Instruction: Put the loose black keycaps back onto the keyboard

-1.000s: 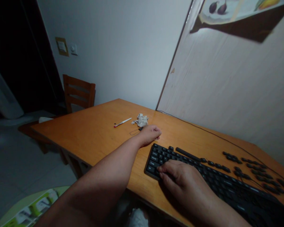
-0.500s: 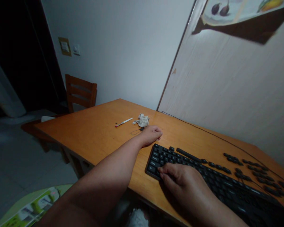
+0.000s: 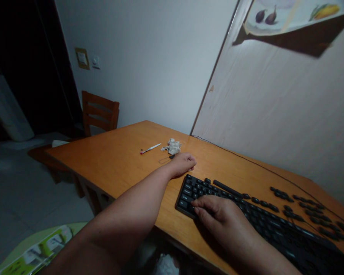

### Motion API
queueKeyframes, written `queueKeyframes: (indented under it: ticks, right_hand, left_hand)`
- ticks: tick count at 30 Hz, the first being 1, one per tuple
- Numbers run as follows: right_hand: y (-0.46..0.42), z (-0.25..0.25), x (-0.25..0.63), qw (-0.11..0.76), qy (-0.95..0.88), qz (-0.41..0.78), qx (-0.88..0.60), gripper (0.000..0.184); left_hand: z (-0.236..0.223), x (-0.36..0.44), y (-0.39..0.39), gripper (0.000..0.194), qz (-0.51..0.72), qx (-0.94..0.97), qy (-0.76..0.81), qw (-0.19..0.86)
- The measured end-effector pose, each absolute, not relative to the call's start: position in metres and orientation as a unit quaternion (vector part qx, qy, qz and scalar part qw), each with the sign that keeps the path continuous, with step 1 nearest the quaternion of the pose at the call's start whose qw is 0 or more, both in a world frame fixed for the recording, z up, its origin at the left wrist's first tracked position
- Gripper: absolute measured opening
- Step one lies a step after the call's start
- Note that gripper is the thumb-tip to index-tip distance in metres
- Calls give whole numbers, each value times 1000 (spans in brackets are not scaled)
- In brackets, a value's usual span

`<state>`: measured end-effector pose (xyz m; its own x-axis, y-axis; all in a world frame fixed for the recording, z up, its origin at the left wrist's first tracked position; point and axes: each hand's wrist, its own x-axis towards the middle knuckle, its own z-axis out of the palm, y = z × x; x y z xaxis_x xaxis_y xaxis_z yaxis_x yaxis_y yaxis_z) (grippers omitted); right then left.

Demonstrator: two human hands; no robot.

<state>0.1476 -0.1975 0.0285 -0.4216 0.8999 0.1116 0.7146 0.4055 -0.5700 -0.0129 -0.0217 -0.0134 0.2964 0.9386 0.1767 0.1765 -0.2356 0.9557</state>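
Note:
My right hand [image 3: 222,215] is over the near left corner of a black keyboard [image 3: 181,202]. Its thumb and index finger come together in a pinch at the bottom-row keys; whatever lies between the tips is too small to make out. Beyond the keyboard's far left corner, my left hand [image 3: 184,163] rests on the table in a loose fist, its palm hidden. Just behind it lie a small black tool with a wire loop [image 3: 166,158] and a crumpled grey tissue [image 3: 172,146]. Several loose black keycaps [image 3: 281,194] and a long black bar [image 3: 227,186] lie beyond the keyboard.
A white-handled brush [image 3: 151,148] lies on the wooden table [image 3: 117,152]. A thin cable [image 3: 246,160] runs along the wall side. At the far left stands a wooden chair [image 3: 100,112]. A green round stool [image 3: 25,244] holding a packet is at the lower left.
The view has shifted slightly. My left hand stays in place on the table, and my right hand remains at the same keyboard corner with its fingertips barely moved.

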Motion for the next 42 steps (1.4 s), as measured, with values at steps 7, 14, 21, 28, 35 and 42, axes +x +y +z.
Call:
queueKeyframes:
  ticks: [7,14,21,28,35,42]
  right_hand:
    - [-197,29,147,203,-811,227,-499,22]
    - [-198,30,146,192,-828,196,-489,20]
    - [-201,32,143,188,-829,189,-492,19]
    - [-197,31,146,193,-825,202,-491,19]
    - [-199,34,144,174,-829,189,-496,21]
    - [-201,33,142,165,-846,157,-481,21]
  left_hand:
    - [-13,-13,-22,11,412,671,424,448]
    - [-14,-12,-21,11,413,673,424,444]
    - [-13,-13,-22,11,411,675,422,444]
    - [-15,-13,-21,12,409,676,427,441]
    - [-13,-13,-23,13,407,679,427,437]
    - [-13,-14,-25,13,401,686,430,428]
